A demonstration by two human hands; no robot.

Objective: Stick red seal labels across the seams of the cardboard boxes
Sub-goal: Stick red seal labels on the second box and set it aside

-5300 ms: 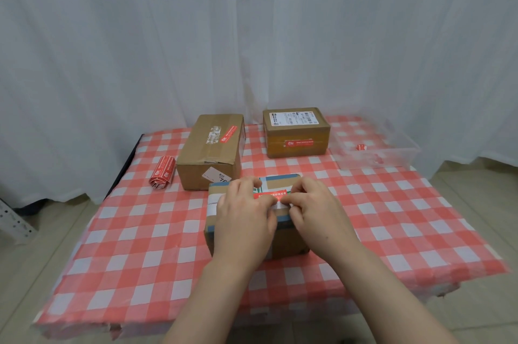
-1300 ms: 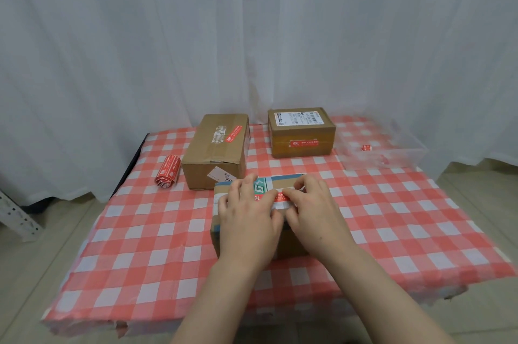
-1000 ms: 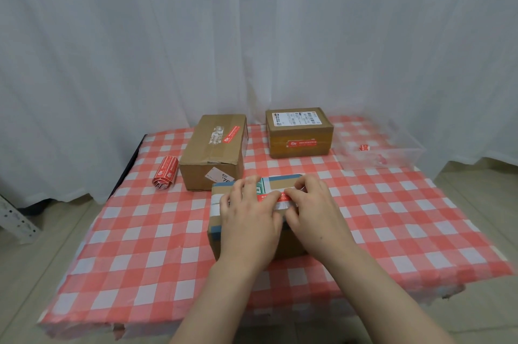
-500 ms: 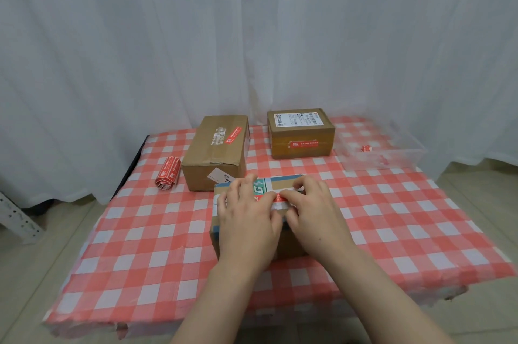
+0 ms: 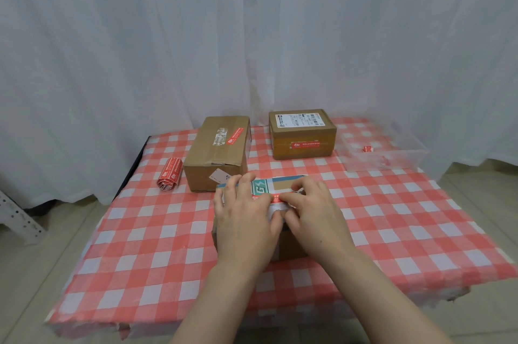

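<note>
- left hand (image 5: 244, 220) lies flat on top of the near cardboard box (image 5: 283, 183), fingers straight and spread, pressing down, not gripping anything
- right hand (image 5: 315, 212) is also on that box top, fingers bent, index fingertip on the red seal label (image 5: 267, 198); can't tell if it pinches the label or only presses it
- label is a red strip running left-right across the box top, between the two hands' fingertips; left end is under the left fingers, right end under the right index finger
- white strip (image 5: 276, 207) sits just below the red one, partly hidden by both hands
- near box sits at table centre, mostly covered by the hands; blue-edged top and a green printed patch show beyond the fingers
- left rear box (image 5: 218, 156) is just behind the near box, red label (image 5: 235, 135) stuck on its top
- right rear box (image 5: 302, 130) stands apart from it, white shipping slip on top, red label (image 5: 305, 144) on the front face
- roll of red labels (image 5: 168, 177) lies just left of the left rear box
- clear plastic bin (image 5: 392, 158) at the table's far right, small red scrap (image 5: 367, 149) inside
- red-white checked tablecloth (image 5: 140, 231) covers the table, white curtain (image 5: 252, 35) behind
</note>
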